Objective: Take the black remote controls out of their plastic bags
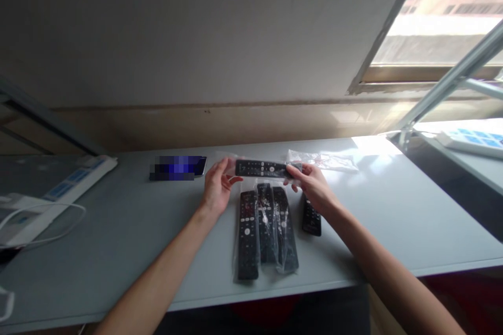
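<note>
A black remote control (255, 168) in a clear plastic bag is held crosswise above the desk between my two hands. My left hand (217, 184) pinches the bag's left end, past the tip of the remote. My right hand (312, 183) grips the remote's right end through the plastic, thumb on top. Below them lie three more bagged remotes (247, 238), side by side and pointing toward me. Partly covered by my right hand and wrist, another remote (312, 219) rests on the desk to the right. Behind my right hand is a crumpled clear plastic bag (326, 160).
The grey desk (137, 251) runs along a wall. At the back left lies a phone-like device (178, 167), partly pixelated. A white power strip (78, 180) and a looped white cable (84, 214) are at the left. Metal frame bars (444, 86) rise at the right near the window.
</note>
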Demonstrator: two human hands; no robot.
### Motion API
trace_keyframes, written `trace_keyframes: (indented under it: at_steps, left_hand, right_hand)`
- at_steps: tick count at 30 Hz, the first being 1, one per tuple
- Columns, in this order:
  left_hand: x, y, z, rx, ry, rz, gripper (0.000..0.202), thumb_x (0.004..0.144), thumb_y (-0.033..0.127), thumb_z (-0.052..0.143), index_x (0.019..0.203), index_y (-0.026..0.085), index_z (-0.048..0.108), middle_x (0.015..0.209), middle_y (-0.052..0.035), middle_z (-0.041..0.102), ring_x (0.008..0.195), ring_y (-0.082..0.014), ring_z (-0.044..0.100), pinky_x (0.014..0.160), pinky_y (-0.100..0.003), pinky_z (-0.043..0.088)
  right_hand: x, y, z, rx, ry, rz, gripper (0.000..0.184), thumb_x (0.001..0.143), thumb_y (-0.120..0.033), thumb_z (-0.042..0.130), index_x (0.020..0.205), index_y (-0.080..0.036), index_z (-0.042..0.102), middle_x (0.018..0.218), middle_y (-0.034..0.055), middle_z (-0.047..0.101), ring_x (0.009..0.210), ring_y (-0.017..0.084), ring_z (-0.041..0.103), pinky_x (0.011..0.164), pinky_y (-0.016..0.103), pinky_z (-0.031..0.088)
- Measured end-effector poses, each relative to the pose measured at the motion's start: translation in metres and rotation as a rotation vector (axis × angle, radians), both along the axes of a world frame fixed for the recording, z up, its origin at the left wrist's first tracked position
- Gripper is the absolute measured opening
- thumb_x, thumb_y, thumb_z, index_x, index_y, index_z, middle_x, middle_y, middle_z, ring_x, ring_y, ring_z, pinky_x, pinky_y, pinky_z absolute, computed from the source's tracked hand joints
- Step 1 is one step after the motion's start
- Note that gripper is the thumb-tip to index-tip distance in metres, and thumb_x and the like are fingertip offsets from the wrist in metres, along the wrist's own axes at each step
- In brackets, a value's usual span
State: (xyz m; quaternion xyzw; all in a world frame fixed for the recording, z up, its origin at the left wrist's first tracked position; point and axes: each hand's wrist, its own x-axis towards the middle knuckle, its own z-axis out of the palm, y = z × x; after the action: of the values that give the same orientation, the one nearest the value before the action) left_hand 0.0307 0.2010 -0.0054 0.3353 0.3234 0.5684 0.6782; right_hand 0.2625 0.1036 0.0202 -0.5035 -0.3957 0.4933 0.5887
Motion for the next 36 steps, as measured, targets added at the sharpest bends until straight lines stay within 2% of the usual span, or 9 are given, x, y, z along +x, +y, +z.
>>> trace_keyframes:
  at_steps: [3,6,10,15,18,23,28,32,36]
  left_hand:
    - [-0.004,0.002,0.001,-0.038,0.017,0.026,0.034,0.078,0.038,0.093,0.099,0.016,0.078,0.098,-0.0082,0.085,0.076,-0.0198,0.081,0.053,-0.024,0.062]
    - [-0.007,0.003,0.003,-0.076,0.007,0.030,0.032,0.089,0.041,0.085,0.104,0.014,0.079,0.102,-0.0106,0.085,0.077,-0.0196,0.081,0.055,-0.024,0.064]
    - [-0.008,0.003,0.004,-0.121,-0.025,-0.021,0.036,0.099,0.046,0.075,0.109,0.012,0.079,0.107,-0.0134,0.085,0.081,-0.0196,0.082,0.059,-0.025,0.065]
    - [-0.003,0.001,0.001,-0.126,-0.080,-0.119,0.035,0.093,0.038,0.084,0.116,0.013,0.079,0.108,-0.0109,0.084,0.087,-0.0194,0.082,0.072,-0.029,0.070]
    - [-0.001,-0.001,-0.003,-0.106,-0.088,-0.154,0.039,0.080,0.020,0.094,0.115,0.011,0.080,0.101,-0.0066,0.085,0.079,-0.0148,0.080,0.072,-0.025,0.070]
    - [0.003,-0.003,-0.007,-0.167,-0.135,-0.233,0.032,0.077,0.009,0.092,0.106,0.012,0.080,0.097,-0.0058,0.084,0.075,-0.0142,0.079,0.070,-0.021,0.068]
    - [0.002,-0.005,-0.001,-0.225,-0.190,-0.242,0.018,0.083,0.005,0.085,0.097,0.012,0.078,0.100,-0.0077,0.084,0.080,-0.0157,0.081,0.069,-0.018,0.067]
    - [-0.002,-0.004,0.003,-0.271,-0.199,-0.210,0.013,0.086,0.004,0.082,0.094,0.012,0.077,0.094,-0.0065,0.083,0.077,-0.0163,0.081,0.063,-0.017,0.066]
    - [-0.004,-0.001,0.002,-0.310,-0.184,-0.163,0.014,0.084,0.005,0.084,0.091,0.013,0.076,0.087,-0.0055,0.082,0.071,-0.0160,0.080,0.056,-0.016,0.064]
  right_hand:
    - [0.002,0.002,-0.004,-0.027,0.121,-0.038,0.050,0.078,-0.062,0.090,0.081,-0.016,0.070,0.068,0.0022,0.068,0.059,0.012,0.066,0.049,0.021,0.041]
    - [0.002,0.002,-0.009,-0.008,0.198,-0.045,0.049,0.078,-0.062,0.091,0.083,-0.017,0.072,0.077,0.0031,0.072,0.067,0.016,0.075,0.053,0.021,0.049]
    - [0.007,0.004,-0.015,0.013,0.215,-0.045,0.049,0.081,-0.061,0.089,0.100,-0.017,0.079,0.093,0.0085,0.081,0.074,0.020,0.079,0.060,0.025,0.060]
    - [0.018,0.010,-0.014,0.033,0.192,-0.116,0.056,0.083,-0.061,0.087,0.113,-0.015,0.080,0.094,0.0106,0.083,0.071,0.022,0.080,0.072,0.034,0.069]
    - [0.021,0.013,0.006,0.046,0.086,-0.147,0.061,0.084,-0.063,0.085,0.117,-0.012,0.080,0.093,0.0118,0.083,0.072,0.025,0.081,0.077,0.039,0.071]
    - [0.020,0.022,0.073,0.133,-0.284,0.012,0.074,0.092,-0.067,0.075,0.132,-0.005,0.076,0.093,0.0136,0.083,0.074,0.026,0.082,0.071,0.039,0.071]
    - [0.010,0.039,0.131,0.299,-0.624,0.092,0.063,0.099,-0.063,0.066,0.113,-0.004,0.082,0.098,0.0154,0.082,0.067,0.020,0.079,0.057,0.028,0.064]
    - [0.003,0.048,0.151,0.363,-0.727,0.052,0.050,0.104,-0.054,0.063,0.102,-0.008,0.082,0.076,0.0088,0.078,0.059,0.018,0.075,0.054,0.027,0.060]
    - [0.014,0.051,0.155,0.432,-0.721,-0.023,0.045,0.103,-0.052,0.065,0.088,-0.013,0.080,0.071,0.0059,0.076,0.058,0.015,0.073,0.054,0.026,0.059]
